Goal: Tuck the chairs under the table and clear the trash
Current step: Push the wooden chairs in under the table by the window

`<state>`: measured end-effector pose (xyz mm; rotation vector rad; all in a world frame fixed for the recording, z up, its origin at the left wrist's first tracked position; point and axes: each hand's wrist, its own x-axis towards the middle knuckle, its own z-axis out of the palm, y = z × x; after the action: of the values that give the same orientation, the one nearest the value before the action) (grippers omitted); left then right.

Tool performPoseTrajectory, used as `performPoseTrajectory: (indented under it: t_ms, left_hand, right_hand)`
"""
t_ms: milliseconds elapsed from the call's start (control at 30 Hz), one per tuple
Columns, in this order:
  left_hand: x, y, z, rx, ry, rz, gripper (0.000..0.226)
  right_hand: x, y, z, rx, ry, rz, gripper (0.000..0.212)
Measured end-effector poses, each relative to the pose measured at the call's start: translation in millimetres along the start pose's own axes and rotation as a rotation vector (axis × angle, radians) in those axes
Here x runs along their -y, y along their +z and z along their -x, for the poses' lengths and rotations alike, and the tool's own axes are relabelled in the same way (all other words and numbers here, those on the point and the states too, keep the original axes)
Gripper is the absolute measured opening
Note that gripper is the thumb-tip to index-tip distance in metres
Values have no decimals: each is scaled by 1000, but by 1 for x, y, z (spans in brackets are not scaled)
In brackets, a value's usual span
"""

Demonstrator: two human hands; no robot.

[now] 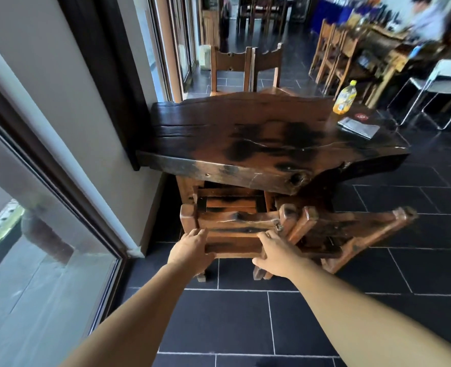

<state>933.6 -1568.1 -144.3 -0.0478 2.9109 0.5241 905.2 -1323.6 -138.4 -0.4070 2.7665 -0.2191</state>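
Note:
A dark wooden slab table stands against the wall. At its near side a wooden chair sits partly under the top, its backrest facing me. My left hand grips the left side of the backrest. My right hand grips its right side. A second chair stands next to it on the right, angled outwards and touching the first. A plastic bottle with orange drink and a yellow cap stands on the table's far right corner beside a dark flat booklet.
Two more chairs stand at the table's far side. Glass doors and a wall run along the left. Black tiled floor lies around me. Other wooden chairs, a metal-framed seat and a person are at the far right.

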Motion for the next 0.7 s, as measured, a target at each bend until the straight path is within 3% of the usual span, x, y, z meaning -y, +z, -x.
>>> performPoseTrajectory:
  t_ms: [300, 400, 700]
  left_hand:
    - [3, -12, 80, 72, 73, -94, 63]
    - [7, -20, 89, 74, 132, -192, 67]
    - [-7, -21, 92, 53, 160, -165, 59]
  right_hand:
    - [38, -3, 76, 10, 40, -28, 68]
    - [44, -1, 89, -8, 36, -52, 69]
    - [31, -3, 113, -74, 63, -106, 63]
